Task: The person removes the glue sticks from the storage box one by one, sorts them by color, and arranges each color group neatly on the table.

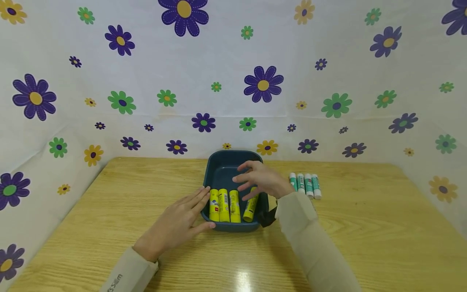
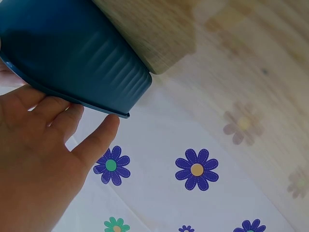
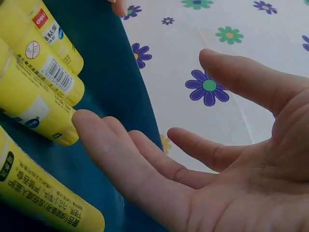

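Observation:
A dark blue plastic bin (image 1: 233, 226) holds several yellow glue sticks. Three of them (image 1: 224, 206) lie side by side at its left, and another glue stick (image 1: 250, 207) leans at an angle on the right. My left hand (image 1: 178, 221) rests on the bin's left and front rim, with extended fingers and the thumb spread apart. In the left wrist view the fingertips touch the bin's rim (image 2: 72, 100). My right hand (image 1: 260, 178) hovers over the bin with spread, slightly bent fingers and nothing in its grasp. One fingertip appears close to a yellow glue stick (image 3: 43, 96) in the right wrist view.
Several smaller white and green glue sticks (image 1: 308, 185) lie in a row on the wooden table (image 1: 146, 182), right of the bin. A flower-patterned white cloth (image 1: 226, 52) hangs behind and along both sides. Something black (image 1: 268, 217) hangs by the right cuff.

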`<state>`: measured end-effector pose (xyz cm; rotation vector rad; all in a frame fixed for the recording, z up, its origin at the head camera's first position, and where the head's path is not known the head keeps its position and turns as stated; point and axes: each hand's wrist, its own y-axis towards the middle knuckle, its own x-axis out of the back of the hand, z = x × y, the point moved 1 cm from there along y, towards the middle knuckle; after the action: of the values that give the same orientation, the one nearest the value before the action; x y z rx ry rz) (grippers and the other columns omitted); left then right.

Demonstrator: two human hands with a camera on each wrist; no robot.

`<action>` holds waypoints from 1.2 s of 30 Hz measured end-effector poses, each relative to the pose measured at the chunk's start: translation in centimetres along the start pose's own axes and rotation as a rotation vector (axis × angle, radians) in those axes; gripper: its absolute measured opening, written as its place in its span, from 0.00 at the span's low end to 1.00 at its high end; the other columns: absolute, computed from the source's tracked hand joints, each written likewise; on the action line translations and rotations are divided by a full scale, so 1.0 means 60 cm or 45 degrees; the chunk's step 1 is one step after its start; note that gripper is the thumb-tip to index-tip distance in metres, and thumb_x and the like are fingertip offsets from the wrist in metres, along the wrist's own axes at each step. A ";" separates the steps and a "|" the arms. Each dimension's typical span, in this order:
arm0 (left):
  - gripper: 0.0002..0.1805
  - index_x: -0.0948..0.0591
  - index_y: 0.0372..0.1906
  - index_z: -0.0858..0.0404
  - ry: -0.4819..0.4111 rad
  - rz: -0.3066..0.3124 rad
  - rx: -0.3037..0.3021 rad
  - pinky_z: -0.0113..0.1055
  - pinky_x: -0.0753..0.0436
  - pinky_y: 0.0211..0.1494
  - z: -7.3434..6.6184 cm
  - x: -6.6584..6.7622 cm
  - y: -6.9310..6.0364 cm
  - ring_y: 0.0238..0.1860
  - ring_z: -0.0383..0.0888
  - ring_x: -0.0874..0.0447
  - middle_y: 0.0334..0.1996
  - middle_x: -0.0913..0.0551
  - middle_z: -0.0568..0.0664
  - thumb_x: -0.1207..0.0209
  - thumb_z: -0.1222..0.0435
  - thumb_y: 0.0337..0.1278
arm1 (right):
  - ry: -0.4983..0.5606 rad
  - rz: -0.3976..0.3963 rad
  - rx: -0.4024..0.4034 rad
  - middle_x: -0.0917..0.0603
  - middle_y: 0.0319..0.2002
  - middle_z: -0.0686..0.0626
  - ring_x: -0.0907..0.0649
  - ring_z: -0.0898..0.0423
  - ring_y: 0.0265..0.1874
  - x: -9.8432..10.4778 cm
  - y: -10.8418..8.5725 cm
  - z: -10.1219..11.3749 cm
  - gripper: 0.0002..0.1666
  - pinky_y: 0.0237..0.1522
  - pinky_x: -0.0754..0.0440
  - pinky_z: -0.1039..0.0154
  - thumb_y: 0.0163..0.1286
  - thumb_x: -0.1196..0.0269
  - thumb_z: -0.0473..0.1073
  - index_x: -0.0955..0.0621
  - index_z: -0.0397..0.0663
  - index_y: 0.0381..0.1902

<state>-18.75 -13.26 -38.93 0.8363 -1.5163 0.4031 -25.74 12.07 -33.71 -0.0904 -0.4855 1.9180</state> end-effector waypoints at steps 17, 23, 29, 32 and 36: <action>0.44 0.33 0.73 0.74 0.003 0.006 -0.005 0.54 0.30 0.71 0.000 0.004 0.001 0.75 0.57 0.40 0.76 0.38 0.62 0.46 0.40 0.71 | -0.070 -0.012 -0.052 0.24 0.62 0.35 0.20 0.39 0.57 -0.024 -0.018 -0.025 0.35 0.43 0.11 0.49 0.72 0.34 0.40 0.36 0.37 0.71; 0.44 0.33 0.73 0.74 -0.008 0.005 -0.006 0.54 0.30 0.71 -0.001 0.003 0.000 0.75 0.57 0.40 0.75 0.38 0.62 0.45 0.41 0.71 | -0.072 0.013 -0.040 0.25 0.60 0.33 0.21 0.38 0.57 -0.037 -0.018 -0.035 0.37 0.43 0.11 0.47 0.71 0.34 0.38 0.37 0.35 0.71; 0.44 0.33 0.73 0.74 -0.011 0.000 -0.009 0.54 0.30 0.70 -0.001 0.003 0.002 0.76 0.57 0.40 0.76 0.38 0.62 0.46 0.41 0.71 | -0.074 0.010 -0.019 0.25 0.59 0.33 0.20 0.40 0.55 -0.047 -0.016 -0.046 0.38 0.43 0.12 0.46 0.69 0.33 0.36 0.38 0.33 0.71; 0.44 0.33 0.73 0.74 -0.010 -0.009 -0.013 0.54 0.29 0.70 -0.001 0.003 0.002 0.75 0.57 0.39 0.75 0.38 0.63 0.47 0.40 0.71 | -0.095 -0.007 -0.002 0.26 0.60 0.32 0.20 0.39 0.55 -0.053 -0.016 -0.048 0.40 0.41 0.11 0.47 0.68 0.33 0.35 0.38 0.33 0.72; 0.43 0.33 0.72 0.74 -0.012 -0.007 -0.011 0.54 0.29 0.70 -0.001 0.003 0.002 0.75 0.58 0.38 0.75 0.37 0.63 0.46 0.42 0.72 | -0.140 -0.029 0.006 0.27 0.61 0.31 0.18 0.41 0.52 -0.061 -0.013 -0.052 0.43 0.39 0.11 0.50 0.65 0.32 0.31 0.38 0.35 0.73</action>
<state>-18.76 -13.19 -38.73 0.8366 -1.5236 0.3889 -22.72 9.90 -36.84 0.0243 -0.5532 1.9087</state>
